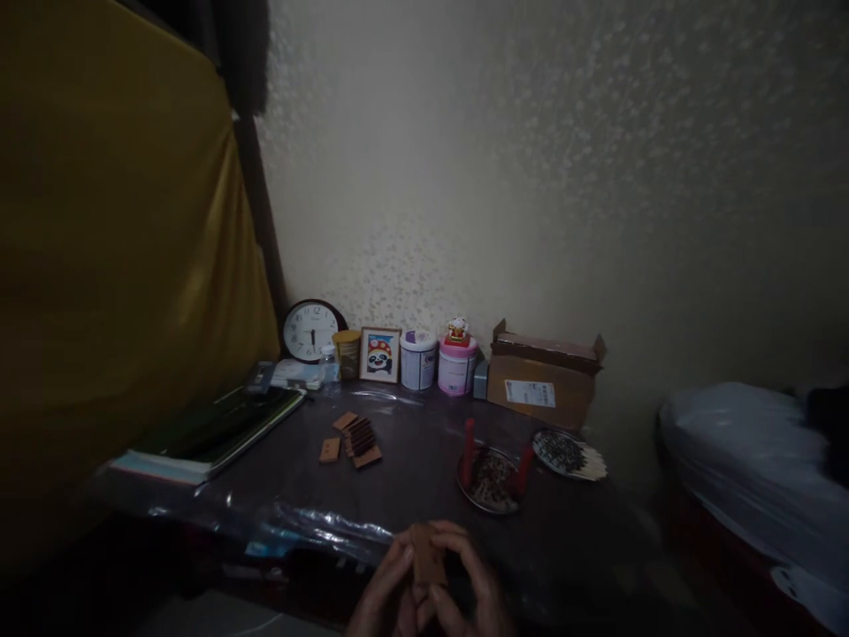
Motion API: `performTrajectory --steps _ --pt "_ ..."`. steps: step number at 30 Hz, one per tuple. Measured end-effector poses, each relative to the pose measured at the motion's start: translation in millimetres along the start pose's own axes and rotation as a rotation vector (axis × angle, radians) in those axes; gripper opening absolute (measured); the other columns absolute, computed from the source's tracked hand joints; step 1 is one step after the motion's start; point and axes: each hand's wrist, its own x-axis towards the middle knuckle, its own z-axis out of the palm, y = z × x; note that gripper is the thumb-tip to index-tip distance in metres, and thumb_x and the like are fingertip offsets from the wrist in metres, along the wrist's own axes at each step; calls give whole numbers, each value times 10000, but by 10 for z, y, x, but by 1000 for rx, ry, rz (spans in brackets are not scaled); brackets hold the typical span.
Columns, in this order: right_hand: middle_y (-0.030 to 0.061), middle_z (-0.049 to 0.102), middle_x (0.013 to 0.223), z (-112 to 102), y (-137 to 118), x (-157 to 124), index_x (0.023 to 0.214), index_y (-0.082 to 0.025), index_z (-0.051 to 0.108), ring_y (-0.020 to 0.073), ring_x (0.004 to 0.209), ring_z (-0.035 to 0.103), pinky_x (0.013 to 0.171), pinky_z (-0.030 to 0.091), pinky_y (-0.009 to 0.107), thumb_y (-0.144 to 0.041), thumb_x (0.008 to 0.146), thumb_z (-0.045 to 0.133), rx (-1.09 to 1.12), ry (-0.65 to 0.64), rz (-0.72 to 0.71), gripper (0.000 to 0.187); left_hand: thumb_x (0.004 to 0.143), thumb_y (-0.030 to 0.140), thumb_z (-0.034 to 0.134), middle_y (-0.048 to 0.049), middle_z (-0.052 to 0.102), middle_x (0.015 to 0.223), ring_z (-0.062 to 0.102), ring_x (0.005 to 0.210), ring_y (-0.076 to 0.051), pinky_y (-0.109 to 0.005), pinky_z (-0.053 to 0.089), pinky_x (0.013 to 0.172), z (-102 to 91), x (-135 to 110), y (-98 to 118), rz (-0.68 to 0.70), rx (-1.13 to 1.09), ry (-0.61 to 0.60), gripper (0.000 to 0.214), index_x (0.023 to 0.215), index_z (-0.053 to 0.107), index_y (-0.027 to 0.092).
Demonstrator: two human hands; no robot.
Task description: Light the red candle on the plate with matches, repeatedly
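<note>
Near the table's front edge, a small brown matchbox [428,556] is held up between both hands. My left hand [388,584] grips its left side, fingers closed against it. On the other side, my right hand [472,575] has its fingers curled over the top and thumb at the lower end. Farther back on the left lies a loose group of similar brown boxes [360,438], some showing dark edges. To the right is a round metal plate [491,509] with small sticks and two red candles [469,451]. Beyond it, a second plate holds dark-headed matches [584,460].
Along the wall stand a clock [310,330], a framed panda picture [380,356], a white tub [418,360], a pink tub [457,364] topped by a figurine, and a cardboard box [544,380]. Books [218,433] lie left, beside a yellow curtain [133,265].
</note>
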Motion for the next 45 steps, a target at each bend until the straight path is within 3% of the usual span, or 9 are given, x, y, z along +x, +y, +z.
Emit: performTrajectory --steps 1,3,10,17,24,45 --pt "56 596 1168 -16 -33 -1 1042 -245 583 203 1073 572 904 456 253 -246 751 595 1 -16 26 291 722 292 661 -43 685 922 626 870 -194 -299 482 762 35 15 22 -95 -56 -19 207 921 670 236" --pt "52 598 1167 -42 -84 0 1033 -245 586 204 1077 569 904 455 256 -236 749 595 16 -22 51 284 765 259 618 -32 681 901 625 794 -150 -259 476 725 93 44 60 -156 -141 -41 177 931 660 214" --pt "60 584 1190 -42 -87 -14 1039 -234 581 213 1128 529 948 418 288 -257 773 562 147 -24 77 267 770 207 610 -58 679 906 626 837 -165 -263 475 745 130 41 17 -99 -207 -58 145 904 658 178" --pt "50 550 1244 -12 -70 -35 1104 -254 561 214 1175 488 982 387 310 -261 799 552 214 -42 166 305 746 112 612 -56 684 980 632 884 -170 -262 486 745 65 92 -60 -85 -226 40 194 913 657 199" --pt "49 535 1261 -11 -43 -43 1129 -261 547 213 1179 482 982 389 312 -279 812 549 195 -40 144 317 801 180 559 -74 685 925 626 867 -177 -271 479 754 153 67 -11 -96 -285 -93 147 905 661 160" --pt "62 577 1221 59 -72 -42 1100 -228 577 216 1150 514 969 408 330 -240 780 534 293 98 187 323 827 223 544 -69 695 875 647 775 -168 -305 472 747 196 52 -92 -129 -290 -96 164 974 608 189"
